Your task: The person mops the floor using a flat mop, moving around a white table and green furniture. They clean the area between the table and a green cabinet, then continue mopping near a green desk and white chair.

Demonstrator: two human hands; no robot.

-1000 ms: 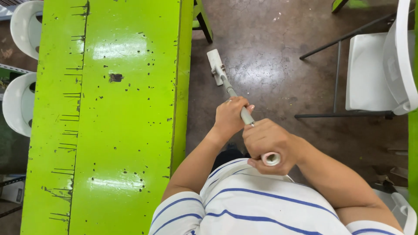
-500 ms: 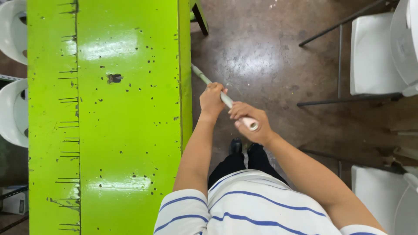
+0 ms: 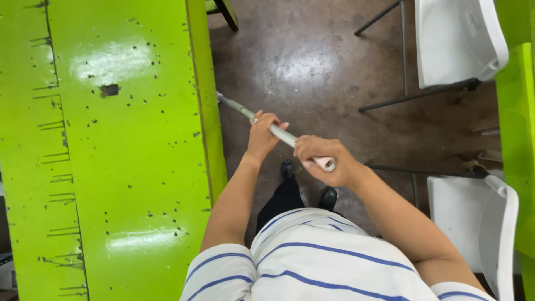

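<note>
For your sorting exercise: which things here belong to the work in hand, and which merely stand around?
In use: pole, left hand, right hand, both closed round it; floor.
Standing by: green table, white chairs, second green table.

To your left runs a long bright green table [image 3: 111, 167], its glossy top speckled with dark chips and scratches. Under you lies a brown, shiny concrete floor [image 3: 312, 67]. To your right stand two white plastic chairs [image 3: 457, 39] [image 3: 473, 217] on dark metal legs, beside another green table edge [image 3: 521, 139].
</note>
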